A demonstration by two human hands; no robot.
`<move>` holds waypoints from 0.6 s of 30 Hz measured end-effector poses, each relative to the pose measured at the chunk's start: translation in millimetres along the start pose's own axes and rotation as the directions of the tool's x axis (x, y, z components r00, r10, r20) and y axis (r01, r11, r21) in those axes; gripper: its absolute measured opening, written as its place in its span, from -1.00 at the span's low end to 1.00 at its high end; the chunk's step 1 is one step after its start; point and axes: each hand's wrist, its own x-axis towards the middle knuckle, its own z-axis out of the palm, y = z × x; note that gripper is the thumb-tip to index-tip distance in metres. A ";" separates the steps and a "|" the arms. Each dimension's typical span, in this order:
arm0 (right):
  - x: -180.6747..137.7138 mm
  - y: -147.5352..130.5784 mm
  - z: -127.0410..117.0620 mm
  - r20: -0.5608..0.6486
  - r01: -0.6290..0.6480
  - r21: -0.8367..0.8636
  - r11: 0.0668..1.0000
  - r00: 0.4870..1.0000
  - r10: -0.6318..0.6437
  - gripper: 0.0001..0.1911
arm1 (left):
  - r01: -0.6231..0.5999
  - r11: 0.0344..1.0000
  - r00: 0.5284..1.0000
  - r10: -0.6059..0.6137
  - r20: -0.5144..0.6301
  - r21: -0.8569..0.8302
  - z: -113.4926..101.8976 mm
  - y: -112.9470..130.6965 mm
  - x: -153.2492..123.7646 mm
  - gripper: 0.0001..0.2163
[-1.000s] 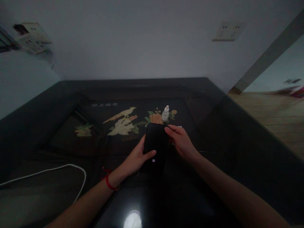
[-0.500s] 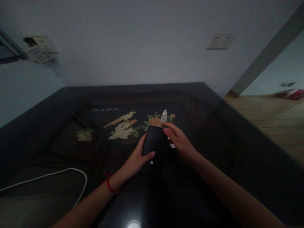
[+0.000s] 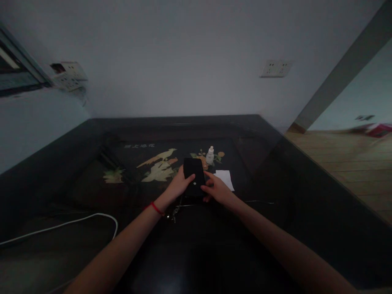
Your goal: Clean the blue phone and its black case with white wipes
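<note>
A black smartphone [image 3: 194,166] lies between my hands above the dark table, its screen dark but for a small light icon. My left hand [image 3: 179,183] grips its left side, thumb over the front. At the lower right edge, my right hand [image 3: 216,190] has its curled fingers against the phone, partly hidden behind it. A strap with small charms [image 3: 174,213] hangs near my left wrist, which wears a red cord bracelet [image 3: 157,208]. Just beyond the phone stands a small white-capped dropper bottle [image 3: 210,156]. Partly behind my right hand is a white sheet [image 3: 226,178], paper or cloth.
The glossy black table [image 3: 263,245] has inlaid bird and flower pictures and reaches the wall. A white cable [image 3: 61,225] runs across its left side. A thin line, perhaps a wire [image 3: 260,202], lies right of my hands. Wall sockets [image 3: 275,68] are at the back.
The phone has tilted and looks shorter from my view. My right hand has moved from its top corner down to its right side, uncovering more of the white sheet. The camera view has shifted.
</note>
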 end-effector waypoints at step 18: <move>11.0 -12.4 -8.4 0.022 0.075 -0.580 0.811 0.997 -0.077 -0.34 | 0.005 0.650 0.996 -0.072 0.055 0.760 -8.9 10.2 7.8 -0.47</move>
